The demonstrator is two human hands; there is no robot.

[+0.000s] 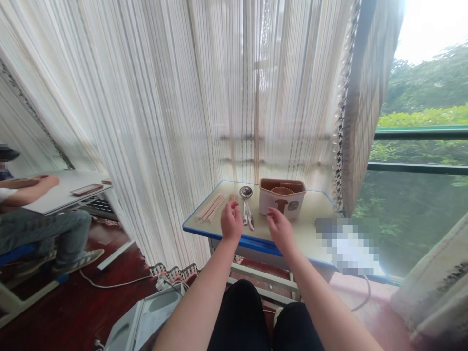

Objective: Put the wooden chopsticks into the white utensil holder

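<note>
A small table (pixel 314 229) with a blue edge stands in front of me. My left hand (pixel 231 223) hovers over its near edge with fingers loosely curled, just left of a metal ladle and spoons (pixel 246 207). My right hand (pixel 280 227) is raised beside it, fingers bent and apart, right below a white and brown utensil holder (pixel 282 197). Neither hand holds anything. A bundle of wooden chopsticks (pixel 211 206) lies at the table's left.
Sheer striped curtains (pixel 164 112) hang behind the table, with a window and green railing (pixel 420 132) on the right. Another person (pixel 32 214) sits at a white desk on the left. A white appliance (pixel 146 319) and cables lie on the dark red floor.
</note>
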